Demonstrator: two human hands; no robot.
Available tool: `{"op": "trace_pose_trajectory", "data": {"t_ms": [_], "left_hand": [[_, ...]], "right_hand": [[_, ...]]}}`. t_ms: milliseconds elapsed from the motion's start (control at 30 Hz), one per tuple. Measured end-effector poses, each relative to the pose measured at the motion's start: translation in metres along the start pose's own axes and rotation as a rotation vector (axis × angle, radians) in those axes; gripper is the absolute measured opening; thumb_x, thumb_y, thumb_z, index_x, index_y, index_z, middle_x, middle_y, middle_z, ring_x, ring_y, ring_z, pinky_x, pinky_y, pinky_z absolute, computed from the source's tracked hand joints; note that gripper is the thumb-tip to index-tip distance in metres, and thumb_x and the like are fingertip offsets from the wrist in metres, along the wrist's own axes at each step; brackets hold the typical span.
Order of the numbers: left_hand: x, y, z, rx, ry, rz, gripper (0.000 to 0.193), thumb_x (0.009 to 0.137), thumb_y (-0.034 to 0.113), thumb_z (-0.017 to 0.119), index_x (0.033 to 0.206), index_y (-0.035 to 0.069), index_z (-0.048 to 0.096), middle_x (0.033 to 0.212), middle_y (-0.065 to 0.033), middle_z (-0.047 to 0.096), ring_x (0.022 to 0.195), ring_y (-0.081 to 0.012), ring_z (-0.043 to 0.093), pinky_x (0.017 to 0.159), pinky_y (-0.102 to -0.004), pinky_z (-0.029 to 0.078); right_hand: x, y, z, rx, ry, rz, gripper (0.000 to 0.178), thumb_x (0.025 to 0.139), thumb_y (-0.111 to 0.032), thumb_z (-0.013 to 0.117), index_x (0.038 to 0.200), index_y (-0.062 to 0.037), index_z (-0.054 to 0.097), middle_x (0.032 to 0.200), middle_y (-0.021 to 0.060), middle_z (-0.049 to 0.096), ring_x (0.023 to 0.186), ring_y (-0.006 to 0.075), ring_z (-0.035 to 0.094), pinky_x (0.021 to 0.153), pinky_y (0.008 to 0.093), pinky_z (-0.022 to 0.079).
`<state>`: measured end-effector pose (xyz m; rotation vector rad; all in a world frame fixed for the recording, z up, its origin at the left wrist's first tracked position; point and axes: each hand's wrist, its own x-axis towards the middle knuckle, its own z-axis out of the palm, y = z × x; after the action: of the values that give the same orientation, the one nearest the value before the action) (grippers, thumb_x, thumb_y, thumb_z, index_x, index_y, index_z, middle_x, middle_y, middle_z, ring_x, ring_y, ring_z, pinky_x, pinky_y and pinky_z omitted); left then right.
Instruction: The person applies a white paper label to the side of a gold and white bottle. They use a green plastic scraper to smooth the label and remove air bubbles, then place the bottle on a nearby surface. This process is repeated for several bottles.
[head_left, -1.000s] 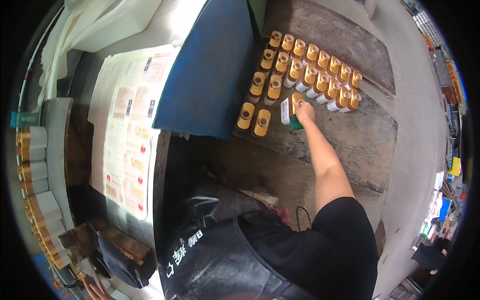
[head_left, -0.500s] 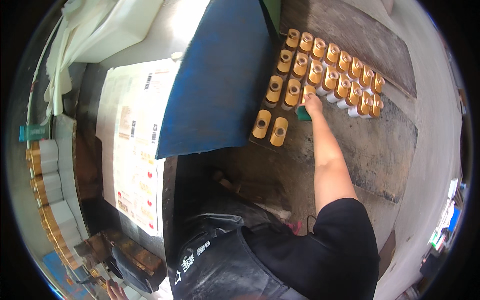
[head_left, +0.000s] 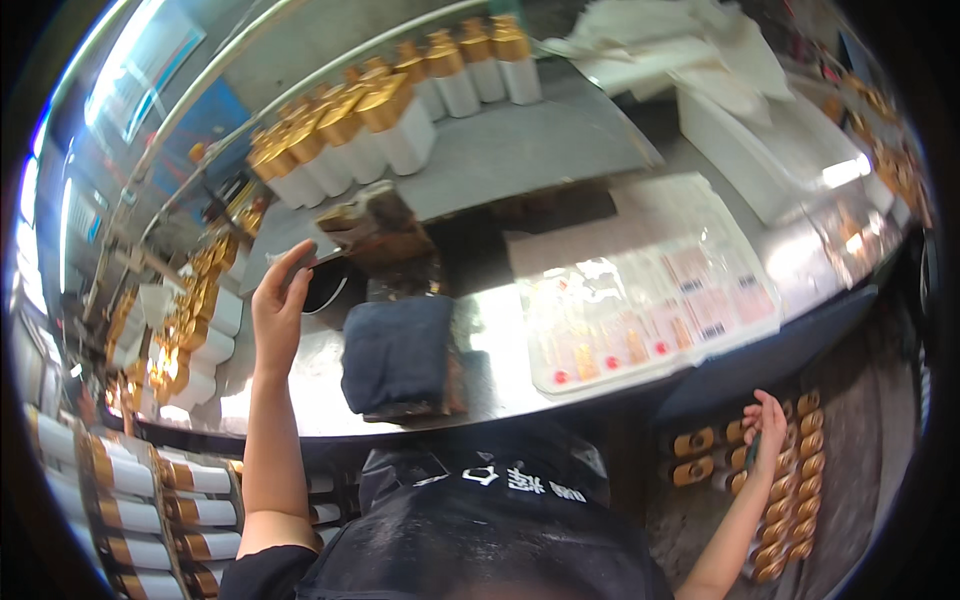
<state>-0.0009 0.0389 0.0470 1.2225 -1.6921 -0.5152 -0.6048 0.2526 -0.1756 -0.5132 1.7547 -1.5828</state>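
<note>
My left hand (head_left: pixel 279 305) is raised over the steel bench, fingers closed round a small dark piece I cannot make out. Just right of it is a brown, worn fixture (head_left: pixel 380 228), with a dark blue cloth pad (head_left: pixel 397 352) on its near end. Low at the right, my right hand (head_left: pixel 766 428) has its fingers partly curled, with a thin green piece (head_left: pixel 752 452) against the palm. Below and around that hand, several gold-shouldered bottles (head_left: pixel 693 470) stand in rows on a dark board.
White bottles with gold tops (head_left: pixel 395 125) crowd a grey shelf (head_left: pixel 560 130) behind the bench. A plastic-covered printed sheet (head_left: pixel 640 290) lies at centre right, near a white bin (head_left: pixel 770 150). More bottles (head_left: pixel 125 513) lie stacked at lower left. A blue panel (head_left: pixel 770 345) edges the bench.
My view has swung left, from the bottle board to the bench. My right hand has come off the bottles with the green piece. My left hand now shows fully, raised above the bench.
</note>
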Motion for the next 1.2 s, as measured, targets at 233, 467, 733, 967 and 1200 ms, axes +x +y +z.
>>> {"op": "trace_pose_trajectory", "data": {"t_ms": [233, 467, 733, 967, 1200], "left_hand": [[0.061, -0.084, -0.052, 0.047, 0.330, 0.103, 0.041, 0.092, 0.004, 0.054, 0.132, -0.002, 0.049, 0.131, -0.0110, 0.053, 0.119, -0.0195, 0.053, 0.101, -0.0310, 0.041], [0.184, -0.184, -0.084, 0.360, 0.464, 0.061, 0.071, 0.081, 0.020, 0.068, 0.141, 0.001, 0.035, 0.139, -0.0218, 0.044, 0.126, -0.0314, 0.047, 0.103, -0.0390, 0.040], [0.220, -0.213, -0.099, 0.300, 0.337, -0.003, 0.089, 0.075, 0.022, 0.074, 0.144, -0.002, 0.024, 0.134, -0.0269, 0.045, 0.122, -0.0361, 0.049, 0.103, -0.0376, 0.039], [0.234, -0.244, -0.101, 0.137, 0.333, 0.021, 0.089, 0.068, 0.034, 0.082, 0.136, -0.003, 0.038, 0.121, -0.0193, 0.057, 0.101, -0.0281, 0.062, 0.090, -0.0362, 0.048], [0.180, -0.292, -0.175, 0.057, 0.243, -0.295, 0.032, 0.082, 0.035, 0.072, 0.095, 0.008, 0.061, 0.075, 0.0051, 0.051, 0.061, -0.0040, 0.041, 0.053, -0.0214, 0.032]], "right_hand": [[0.027, -0.031, -0.016, 0.563, 0.218, 0.184, 0.052, 0.090, -0.057, 0.055, 0.113, -0.0112, 0.063, 0.069, -0.0058, 0.056, 0.052, 0.0046, 0.049, 0.039, 0.0185, 0.036], [-0.009, -0.082, 0.032, 0.395, 0.254, 0.097, 0.034, 0.091, -0.041, 0.060, 0.111, -0.0146, 0.064, 0.077, -0.0060, 0.054, 0.059, 0.0053, 0.047, 0.052, 0.0177, 0.039], [-0.033, -0.129, 0.102, 0.322, 0.037, 0.017, 0.027, 0.094, -0.025, 0.058, 0.117, -0.0108, 0.062, 0.084, -0.0041, 0.055, 0.065, 0.0045, 0.048, 0.056, 0.0168, 0.041], [-0.024, -0.130, 0.106, 0.332, -0.142, 0.051, 0.027, 0.097, -0.025, 0.053, 0.120, -0.0116, 0.059, 0.098, -0.0040, 0.061, 0.078, 0.0077, 0.053, 0.066, 0.0220, 0.044], [-0.060, -0.156, 0.169, 0.449, -0.230, -0.008, 0.020, 0.101, -0.023, 0.044, 0.110, -0.0083, 0.055, 0.092, 0.0021, 0.055, 0.083, 0.0139, 0.053, 0.076, 0.0295, 0.046]]}}
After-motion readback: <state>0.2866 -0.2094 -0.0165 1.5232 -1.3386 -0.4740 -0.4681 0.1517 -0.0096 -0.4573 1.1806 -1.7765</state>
